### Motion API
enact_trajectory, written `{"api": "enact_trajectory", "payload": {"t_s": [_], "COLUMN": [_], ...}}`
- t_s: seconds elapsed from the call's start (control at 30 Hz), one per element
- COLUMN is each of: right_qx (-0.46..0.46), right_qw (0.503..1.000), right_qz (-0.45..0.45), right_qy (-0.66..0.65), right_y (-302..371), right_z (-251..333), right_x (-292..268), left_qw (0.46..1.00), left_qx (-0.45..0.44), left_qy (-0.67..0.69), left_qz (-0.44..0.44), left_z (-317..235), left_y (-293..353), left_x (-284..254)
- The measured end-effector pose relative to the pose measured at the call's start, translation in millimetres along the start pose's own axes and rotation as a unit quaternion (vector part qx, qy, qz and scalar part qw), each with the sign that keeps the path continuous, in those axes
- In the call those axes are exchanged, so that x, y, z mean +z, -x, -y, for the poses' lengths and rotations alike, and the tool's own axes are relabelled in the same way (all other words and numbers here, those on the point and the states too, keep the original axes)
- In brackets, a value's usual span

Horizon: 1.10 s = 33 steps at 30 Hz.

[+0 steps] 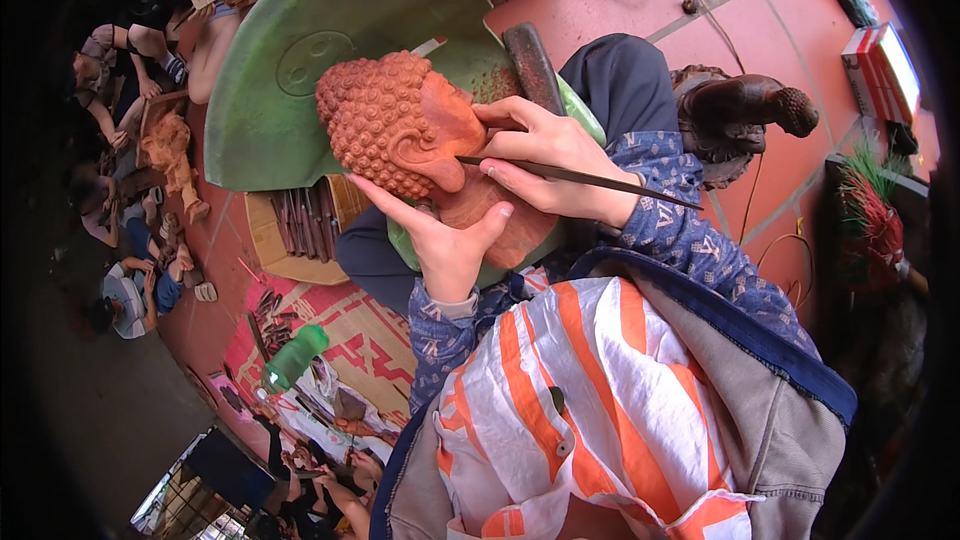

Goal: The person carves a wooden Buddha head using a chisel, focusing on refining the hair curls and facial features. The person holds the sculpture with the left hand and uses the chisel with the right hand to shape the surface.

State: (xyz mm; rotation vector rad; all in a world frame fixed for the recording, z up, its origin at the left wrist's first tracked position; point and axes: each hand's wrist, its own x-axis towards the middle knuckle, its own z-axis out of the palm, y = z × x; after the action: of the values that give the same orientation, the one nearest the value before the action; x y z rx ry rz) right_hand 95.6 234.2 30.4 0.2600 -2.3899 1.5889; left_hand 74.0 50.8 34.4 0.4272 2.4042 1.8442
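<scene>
A reddish-brown carved wooden head with knobbed curls and a long ear lies tilted over my lap, its crown toward the upper left. My left hand steadies it from below, forefinger along the back of the head and thumb by the neck. In my right hand is a slim dark carving tool, held like a pencil. The tool's tip touches the carving beside the earlobe. My right fingertips rest against the cheek and neck. Some left fingers are hidden.
A curved green plastic panel stands behind the carving, with a dark bar and wood dust. Left lie a cardboard box of tools and a green bottle. A dark carved figure stands right. Other people sit at far left.
</scene>
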Motion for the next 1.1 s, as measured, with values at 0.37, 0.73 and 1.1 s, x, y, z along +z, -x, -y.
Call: {"api": "enact_trajectory", "payload": {"t_s": [0.37, 0.73, 1.1], "right_qx": [-0.039, -0.032, -0.026], "right_qw": [0.998, 0.999, 0.997], "right_qz": [-0.041, -0.030, -0.066], "right_qy": [0.042, 0.021, -0.043], "right_y": [-1.8, -3.6, -7.6], "right_z": [-2.5, -1.3, -7.8], "right_x": [6.8, 2.6, 1.7], "left_qw": [1.000, 1.000, 0.999], "left_qx": [0.010, -0.005, 0.011], "left_qy": [-0.022, -0.028, -0.044], "left_qz": [0.016, 0.011, 0.000], "left_z": [-2.4, -0.9, 0.4], "left_y": [-2.5, -1.7, -1.2], "left_x": [-1.4, -0.6, -1.9]}}
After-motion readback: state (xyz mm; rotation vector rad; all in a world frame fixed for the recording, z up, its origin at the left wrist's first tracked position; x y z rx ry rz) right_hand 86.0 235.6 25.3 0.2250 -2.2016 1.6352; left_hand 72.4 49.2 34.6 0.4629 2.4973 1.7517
